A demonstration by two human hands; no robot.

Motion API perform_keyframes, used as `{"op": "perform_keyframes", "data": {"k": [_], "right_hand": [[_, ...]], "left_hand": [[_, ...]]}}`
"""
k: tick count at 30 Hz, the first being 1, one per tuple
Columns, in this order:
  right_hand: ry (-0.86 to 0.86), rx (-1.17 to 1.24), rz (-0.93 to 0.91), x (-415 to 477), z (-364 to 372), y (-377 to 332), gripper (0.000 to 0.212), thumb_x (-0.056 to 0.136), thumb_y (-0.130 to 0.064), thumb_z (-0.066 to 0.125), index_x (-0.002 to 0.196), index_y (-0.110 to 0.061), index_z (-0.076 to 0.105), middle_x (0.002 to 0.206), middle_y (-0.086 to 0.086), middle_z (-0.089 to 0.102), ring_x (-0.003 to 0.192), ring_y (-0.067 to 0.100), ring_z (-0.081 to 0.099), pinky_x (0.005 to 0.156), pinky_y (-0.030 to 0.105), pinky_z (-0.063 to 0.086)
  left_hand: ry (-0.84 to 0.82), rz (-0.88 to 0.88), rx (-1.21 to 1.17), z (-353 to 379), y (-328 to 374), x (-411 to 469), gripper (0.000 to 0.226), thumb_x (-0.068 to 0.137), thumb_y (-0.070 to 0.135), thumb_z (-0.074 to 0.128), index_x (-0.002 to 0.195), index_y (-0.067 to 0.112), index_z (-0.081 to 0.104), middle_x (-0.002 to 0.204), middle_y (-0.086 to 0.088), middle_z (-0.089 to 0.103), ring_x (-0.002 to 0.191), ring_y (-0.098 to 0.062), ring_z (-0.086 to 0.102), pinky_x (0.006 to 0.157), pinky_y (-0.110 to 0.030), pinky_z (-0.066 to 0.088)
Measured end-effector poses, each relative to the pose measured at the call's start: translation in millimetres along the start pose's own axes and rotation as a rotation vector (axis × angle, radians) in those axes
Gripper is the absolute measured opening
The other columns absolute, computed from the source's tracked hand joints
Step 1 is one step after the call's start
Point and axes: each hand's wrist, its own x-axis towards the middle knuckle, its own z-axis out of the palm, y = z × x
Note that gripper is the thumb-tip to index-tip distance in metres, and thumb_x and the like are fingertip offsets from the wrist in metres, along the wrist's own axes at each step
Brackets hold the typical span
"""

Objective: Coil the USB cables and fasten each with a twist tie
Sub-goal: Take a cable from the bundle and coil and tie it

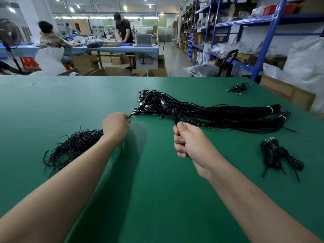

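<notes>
Across the green table (157,199), a big sheaf of USB cables (210,114) is lying from the centre out toward three o'clock. Its plugs are fanning out at the twelve o'clock end, and two white bands (270,109) are binding its tails at the far right. A loose pile of black twist ties (75,146) is spreading at nine o'clock, partly hidden under the left forearm. Down at four o'clock, a few coiled cables (277,155) are resting well apart from the sheaf. A smaller cluster of cables (239,88) is sitting near the far edge at two o'clock.

Both hands are working apart from each other, just below the centre. The right hand (191,142) is gripping a folded cable (176,114) in a closed fist. The cable's bend is sticking up toward twelve o'clock, just beside the sheaf. The left hand (115,126) is reaching toward eleven o'clock with its fingers curled under. It seems to be pinching a cable end (131,115) at the near tip of the sheaf, though the fingertips are hiding behind the knuckles.
</notes>
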Motion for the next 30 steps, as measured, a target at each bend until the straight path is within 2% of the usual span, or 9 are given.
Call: {"op": "perform_keyframes", "data": {"k": [4,8,12,19,23,27,30], "right_hand": [[-0.022,-0.013,-0.014,-1.0,-0.7,-2.1,0.030,0.111,-0.028,0.029,0.085,-0.019,0.042,0.056,-0.012,0.030,0.046,0.007,0.025,0.046,0.020,0.024],[-0.029,-0.017,-0.017,-0.6,-3.6,-4.1,0.029,0.110,-0.028,0.029,0.085,-0.020,0.041,0.055,-0.013,0.030,0.047,0.007,0.025,0.047,0.021,0.024],[-0.045,-0.022,-0.016,-1.0,-2.8,-4.2,0.031,0.110,-0.027,0.029,0.083,-0.020,0.042,0.054,-0.013,0.031,0.046,0.006,0.025,0.048,0.022,0.024],[-0.053,-0.015,-0.007,-1.1,-4.0,-4.9,0.032,0.111,-0.027,0.029,0.083,-0.020,0.042,0.054,-0.013,0.032,0.045,0.006,0.026,0.048,0.022,0.025],[-0.049,-0.011,0.001,-1.8,-4.1,-5.9,0.033,0.111,-0.027,0.029,0.081,-0.020,0.042,0.054,-0.013,0.032,0.044,0.006,0.026,0.046,0.021,0.026],[-0.045,0.001,-0.005,-2.7,-4.3,-7.3,0.033,0.111,-0.028,0.029,0.081,-0.020,0.042,0.054,-0.012,0.032,0.044,0.007,0.026,0.046,0.020,0.026],[-0.048,0.005,-0.016,-3.6,-3.7,-9.4,0.032,0.111,-0.027,0.029,0.082,-0.019,0.042,0.055,-0.011,0.031,0.045,0.007,0.026,0.046,0.020,0.026]], "left_hand": [[-0.102,-0.059,0.012,7.2,-11.3,18.3,0.025,0.097,0.030,0.066,0.103,0.008,0.076,0.106,-0.015,0.073,0.096,-0.034,0.066,0.074,-0.034,0.050],[-0.125,-0.074,0.013,4.9,-12.3,24.5,0.013,0.091,0.017,0.071,0.100,0.013,0.080,0.102,-0.015,0.073,0.093,-0.036,0.066,0.069,-0.033,0.047],[-0.114,-0.049,0.078,2.1,-11.6,22.2,0.015,0.090,0.015,0.069,0.100,0.020,0.080,0.103,-0.012,0.074,0.095,-0.034,0.066,0.069,-0.030,0.044],[0.043,-0.048,-0.089,-3.2,-16.9,15.3,0.008,0.091,0.022,0.071,0.092,0.024,0.079,0.095,-0.001,0.077,0.089,-0.027,0.067,0.067,-0.029,0.045],[0.143,-0.058,-0.262,-9.0,-16.4,9.3,0.009,0.093,0.030,0.069,0.093,0.027,0.078,0.093,0.002,0.076,0.081,-0.020,0.062,0.057,-0.026,0.038],[0.305,0.005,-0.435,-22.9,-14.1,-2.2,0.010,0.094,0.032,0.068,0.094,0.026,0.076,0.090,0.005,0.075,0.083,-0.016,0.066,0.072,-0.031,0.050],[0.404,0.093,-0.603,-45.7,-0.5,-16.9,0.010,0.094,0.029,0.069,0.097,0.023,0.076,0.085,0.011,0.073,0.082,-0.009,0.069,0.080,-0.029,0.055]]}}
